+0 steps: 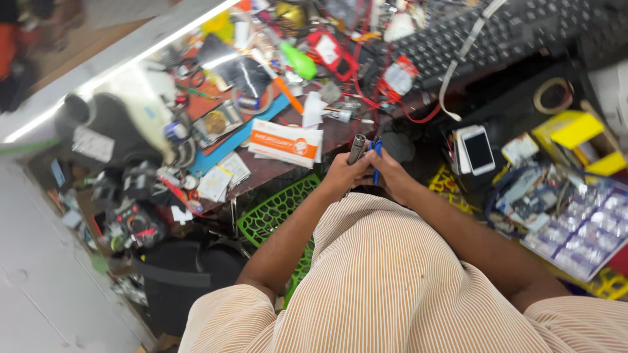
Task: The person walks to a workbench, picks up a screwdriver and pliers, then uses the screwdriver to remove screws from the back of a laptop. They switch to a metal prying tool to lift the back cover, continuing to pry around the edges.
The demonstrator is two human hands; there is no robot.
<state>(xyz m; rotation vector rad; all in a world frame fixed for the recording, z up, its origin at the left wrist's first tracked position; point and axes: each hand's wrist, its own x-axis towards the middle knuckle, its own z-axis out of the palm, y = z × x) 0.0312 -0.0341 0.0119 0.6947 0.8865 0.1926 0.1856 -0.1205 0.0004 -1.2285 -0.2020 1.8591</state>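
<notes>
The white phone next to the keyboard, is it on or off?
Off, as far as shows: the white phone lies face up by the keyboard, its screen plain dull grey.

Repair workshop: bench (340, 134) cluttered with wires (366, 98), tools, electronic parts.

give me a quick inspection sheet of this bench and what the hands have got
surface: dark workbench, almost wholly covered
job's things: grey metal cylinder in the left hand; blue-handled tool in the right hand
clutter: orange-and-white packet, green plastic piece, white smartphone, tape roll, yellow box, compartment tray of small parts
grippers: left hand and right hand held close together in front of the body, each closed on its item
cables: red wires across the bench; white strap over a black keyboard
surroundings: green plastic basket below the bench edge
</notes>
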